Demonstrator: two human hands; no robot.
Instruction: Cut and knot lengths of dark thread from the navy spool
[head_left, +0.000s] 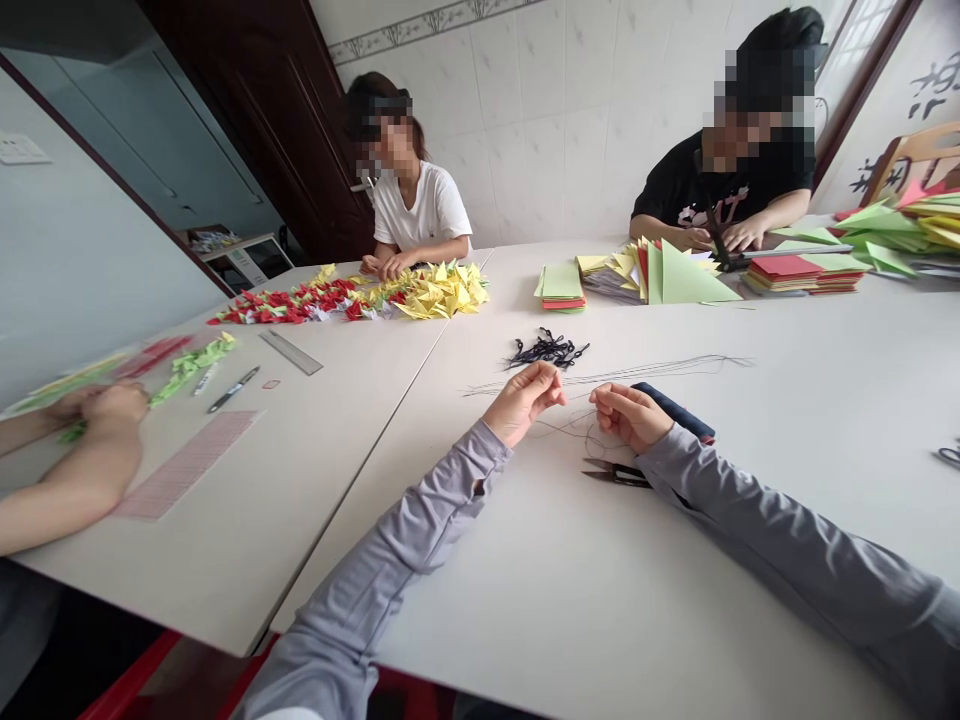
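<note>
The left hand (523, 402) has a closed grip, apparently on a thin thread (577, 428) that trails over the worktop (480, 620). The right hand's (630, 417) grip is curled nearly closed; whether it holds thread is unclear. Snips (616, 473) lie just below it.

Grey-sleeved, the left hand (523, 403) and right hand (630, 416) face each other just apart, each pinching thumb against fingertips.
</note>
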